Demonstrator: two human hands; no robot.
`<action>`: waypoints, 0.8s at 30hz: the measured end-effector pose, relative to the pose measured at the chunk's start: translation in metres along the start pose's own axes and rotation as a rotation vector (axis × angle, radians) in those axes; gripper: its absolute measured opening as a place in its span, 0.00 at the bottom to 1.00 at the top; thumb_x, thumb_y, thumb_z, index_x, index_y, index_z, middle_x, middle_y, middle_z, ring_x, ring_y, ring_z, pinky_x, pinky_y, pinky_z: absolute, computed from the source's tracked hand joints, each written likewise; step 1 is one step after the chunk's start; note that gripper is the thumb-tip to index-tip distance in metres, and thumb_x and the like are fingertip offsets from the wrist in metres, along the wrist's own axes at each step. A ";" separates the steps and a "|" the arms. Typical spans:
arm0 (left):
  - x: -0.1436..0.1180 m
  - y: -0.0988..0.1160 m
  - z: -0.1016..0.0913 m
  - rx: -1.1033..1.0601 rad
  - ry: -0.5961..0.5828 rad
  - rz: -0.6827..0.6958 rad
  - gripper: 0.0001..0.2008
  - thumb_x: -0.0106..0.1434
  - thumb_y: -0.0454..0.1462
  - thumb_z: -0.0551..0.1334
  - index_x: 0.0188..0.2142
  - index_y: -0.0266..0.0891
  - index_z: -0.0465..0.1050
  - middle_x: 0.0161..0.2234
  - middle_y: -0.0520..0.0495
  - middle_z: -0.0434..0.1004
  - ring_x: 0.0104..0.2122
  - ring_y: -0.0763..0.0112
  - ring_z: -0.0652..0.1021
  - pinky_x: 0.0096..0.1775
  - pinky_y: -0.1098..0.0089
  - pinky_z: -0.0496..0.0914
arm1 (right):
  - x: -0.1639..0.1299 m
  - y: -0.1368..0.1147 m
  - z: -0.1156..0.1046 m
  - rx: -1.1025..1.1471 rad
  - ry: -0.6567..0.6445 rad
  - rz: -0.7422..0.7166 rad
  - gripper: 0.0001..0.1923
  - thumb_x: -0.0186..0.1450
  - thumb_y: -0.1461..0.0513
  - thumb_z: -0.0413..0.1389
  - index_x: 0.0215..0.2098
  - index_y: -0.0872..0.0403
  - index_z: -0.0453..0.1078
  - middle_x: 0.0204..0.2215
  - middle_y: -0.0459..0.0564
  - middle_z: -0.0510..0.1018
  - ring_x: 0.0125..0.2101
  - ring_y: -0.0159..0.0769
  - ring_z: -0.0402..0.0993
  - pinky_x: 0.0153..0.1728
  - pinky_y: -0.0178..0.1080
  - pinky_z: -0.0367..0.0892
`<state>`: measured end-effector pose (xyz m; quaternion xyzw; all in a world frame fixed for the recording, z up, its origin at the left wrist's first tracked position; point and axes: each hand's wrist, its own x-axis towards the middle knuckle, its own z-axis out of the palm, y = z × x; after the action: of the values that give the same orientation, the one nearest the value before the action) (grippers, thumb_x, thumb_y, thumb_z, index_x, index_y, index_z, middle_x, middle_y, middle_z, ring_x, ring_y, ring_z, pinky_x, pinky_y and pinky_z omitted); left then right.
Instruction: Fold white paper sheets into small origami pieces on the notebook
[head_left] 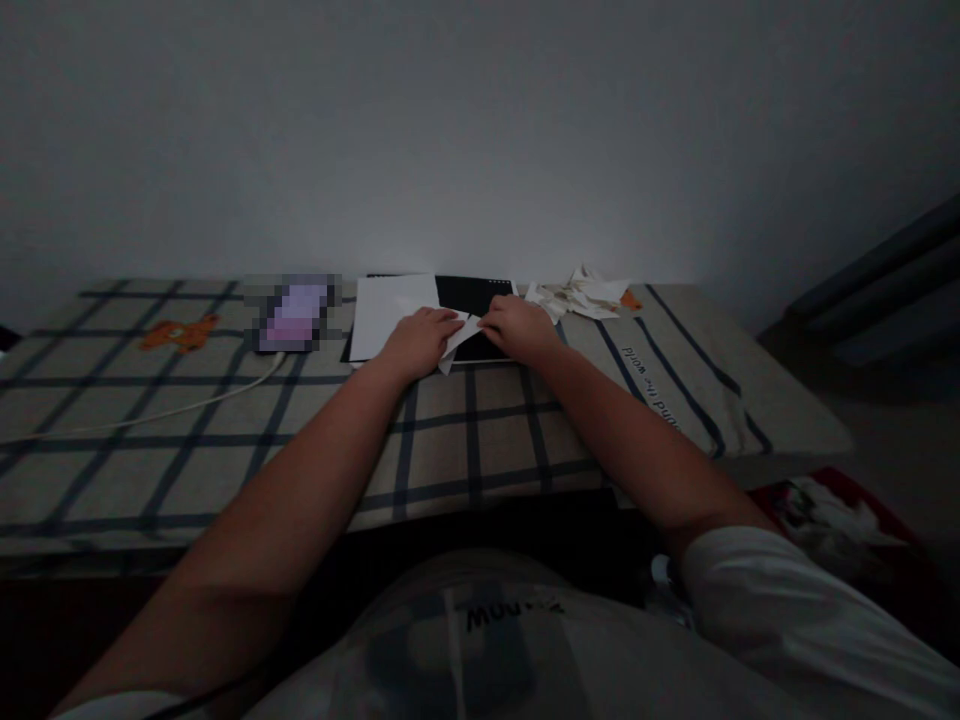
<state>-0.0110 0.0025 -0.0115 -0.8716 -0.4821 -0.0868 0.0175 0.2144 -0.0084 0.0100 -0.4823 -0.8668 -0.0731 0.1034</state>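
Observation:
A white sheet of paper lies over the left part of a black spiral-edged notebook or pad. My left hand rests on the sheet's right side, its fingers curled and pressing at the paper's edge. Between my two hands a narrow piece of white paper slants upward, with a pointed end hanging at the near edge. My right hand is closed, thumb and fingers pinching the right end of that piece. Whether the piece is still joined to the sheet I cannot tell.
A pile of torn white paper scraps lies right of the pad. To the left sits a lit phone with a white cable. A checked cloth covers the table against the wall. A red bin with crumpled waste stands lower right.

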 end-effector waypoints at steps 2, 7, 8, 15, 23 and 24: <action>0.001 0.000 0.001 0.023 -0.011 -0.009 0.28 0.76 0.32 0.53 0.71 0.42 0.73 0.71 0.41 0.72 0.68 0.49 0.73 0.64 0.51 0.72 | 0.000 0.000 0.000 -0.025 -0.018 -0.005 0.17 0.79 0.60 0.53 0.50 0.56 0.84 0.53 0.62 0.82 0.53 0.50 0.74 0.40 0.43 0.65; 0.001 0.002 0.002 0.050 -0.023 -0.017 0.28 0.76 0.32 0.52 0.72 0.44 0.72 0.72 0.41 0.71 0.67 0.50 0.73 0.65 0.52 0.70 | 0.000 -0.002 -0.003 -0.030 -0.074 -0.012 0.16 0.79 0.61 0.53 0.51 0.57 0.84 0.53 0.61 0.83 0.52 0.49 0.76 0.39 0.43 0.64; 0.001 0.002 0.002 0.048 -0.026 -0.019 0.28 0.76 0.32 0.53 0.72 0.44 0.72 0.72 0.41 0.71 0.67 0.50 0.73 0.65 0.53 0.70 | 0.000 -0.003 -0.003 -0.028 -0.082 -0.004 0.16 0.79 0.61 0.53 0.52 0.57 0.83 0.54 0.61 0.83 0.52 0.49 0.77 0.39 0.43 0.65; 0.003 0.002 0.003 0.023 -0.019 -0.033 0.28 0.75 0.32 0.54 0.71 0.47 0.74 0.72 0.42 0.72 0.66 0.49 0.73 0.63 0.53 0.70 | -0.001 -0.001 -0.004 -0.020 -0.109 0.011 0.16 0.78 0.61 0.54 0.52 0.57 0.83 0.52 0.62 0.84 0.51 0.49 0.77 0.39 0.43 0.65; -0.005 0.011 -0.006 0.082 -0.006 -0.039 0.25 0.77 0.40 0.55 0.71 0.45 0.72 0.71 0.42 0.73 0.64 0.46 0.75 0.59 0.52 0.72 | -0.003 0.001 -0.004 0.016 0.006 -0.124 0.18 0.77 0.60 0.57 0.60 0.55 0.80 0.57 0.61 0.81 0.56 0.51 0.72 0.50 0.46 0.67; -0.006 0.012 -0.007 0.081 -0.002 -0.046 0.25 0.77 0.40 0.55 0.70 0.45 0.72 0.70 0.41 0.73 0.63 0.45 0.75 0.58 0.51 0.73 | -0.003 0.000 -0.004 0.024 0.006 -0.140 0.19 0.77 0.61 0.56 0.62 0.55 0.79 0.57 0.60 0.82 0.57 0.51 0.72 0.51 0.46 0.66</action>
<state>-0.0050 -0.0092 -0.0050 -0.8589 -0.5053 -0.0664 0.0504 0.2165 -0.0112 0.0131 -0.4189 -0.8989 -0.0713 0.1066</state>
